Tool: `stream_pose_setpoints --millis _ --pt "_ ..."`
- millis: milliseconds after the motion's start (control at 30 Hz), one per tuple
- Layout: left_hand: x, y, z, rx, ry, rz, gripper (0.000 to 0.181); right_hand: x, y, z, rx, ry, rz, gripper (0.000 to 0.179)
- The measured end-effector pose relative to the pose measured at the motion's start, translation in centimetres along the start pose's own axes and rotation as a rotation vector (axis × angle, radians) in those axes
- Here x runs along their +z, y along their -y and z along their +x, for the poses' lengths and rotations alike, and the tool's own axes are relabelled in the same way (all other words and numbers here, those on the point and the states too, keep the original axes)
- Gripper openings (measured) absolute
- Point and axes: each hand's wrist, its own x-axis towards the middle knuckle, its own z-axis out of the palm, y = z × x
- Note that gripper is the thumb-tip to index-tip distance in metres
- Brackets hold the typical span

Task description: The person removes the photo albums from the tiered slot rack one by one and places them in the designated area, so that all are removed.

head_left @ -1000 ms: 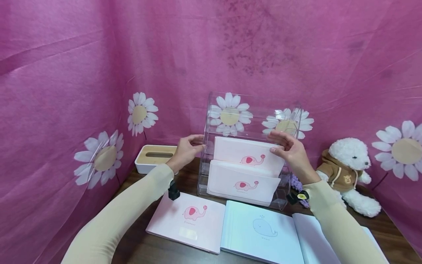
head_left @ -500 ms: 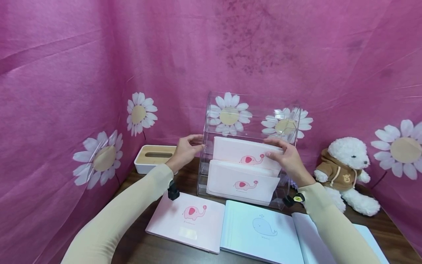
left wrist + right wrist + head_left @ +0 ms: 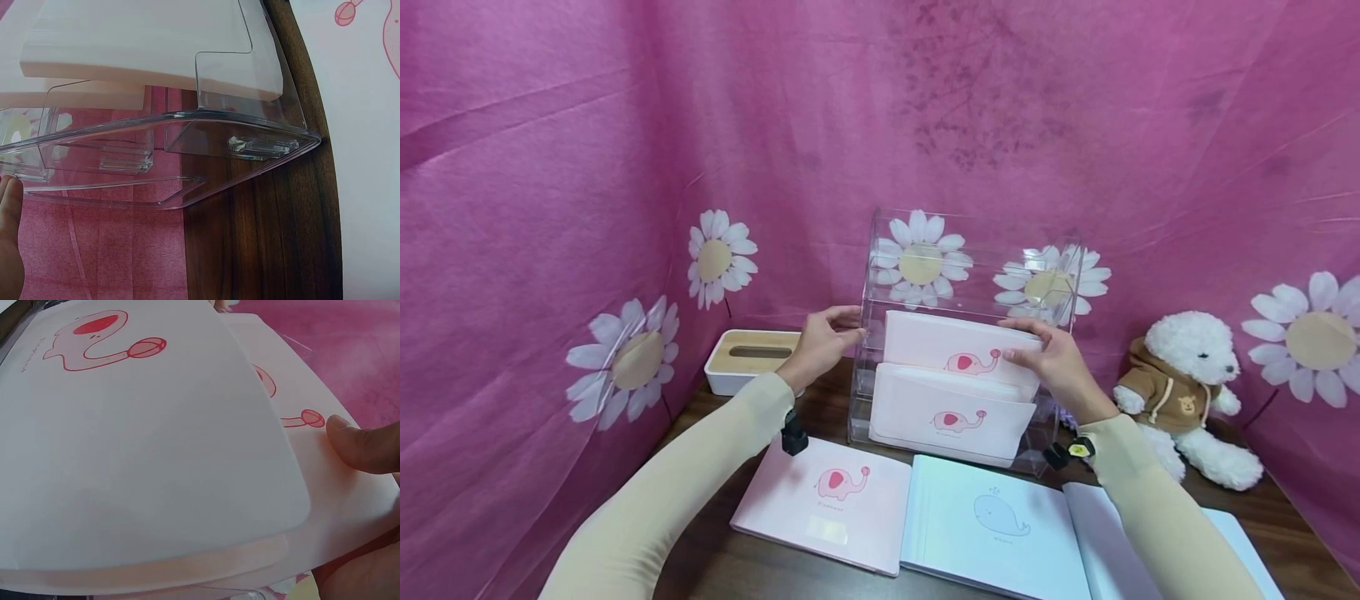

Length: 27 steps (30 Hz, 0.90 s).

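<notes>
A clear acrylic tiered rack (image 3: pixel 973 302) stands on the wooden table. Two pale pink elephant-print notebooks lean in it on separate tiers, the front notebook (image 3: pixel 951 414) covering the lower part of the rear notebook (image 3: pixel 951 337). My right hand (image 3: pixel 1052 362) pinches the rear notebook near its upper right corner; in the right wrist view the thumb (image 3: pixel 362 445) lies on its cover, the other fingers mostly hidden behind. My left hand (image 3: pixel 822 343) touches the rack's left side with extended fingers. In the left wrist view only a finger (image 3: pixel 9 215) shows, against the clear side panel.
Before the rack lie a pink elephant notebook (image 3: pixel 827 521), a pale blue whale notebook (image 3: pixel 977 554) and further pale books (image 3: pixel 1105 521), partly under my right forearm. A tissue box (image 3: pixel 730 379) stands left. A white plush dog (image 3: pixel 1191 392) in a brown hoodie sits right.
My right hand has moved slightly left and down onto the rear notebook, its thumb now farther over the cover. It is still over the last half second. The left hand has stayed put.
</notes>
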Motion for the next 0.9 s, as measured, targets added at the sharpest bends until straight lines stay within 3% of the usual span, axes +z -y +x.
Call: stream_pose_setpoints --millis 267,700,900 --pt "0.0 0.0 0.0 0.001 0.002 0.0 0.041 0.1 0.2 0.2 0.037 -0.03 -0.058 0.044" --pt "0.1 0.2 0.0 -0.009 0.006 0.001 0.041 0.6 0.2 0.2 0.082 -0.084 0.152 0.045" --pt "0.1 0.2 0.0 0.003 0.0 -0.006 0.042 0.3 1.1 0.1 0.087 -0.132 0.267 0.035"
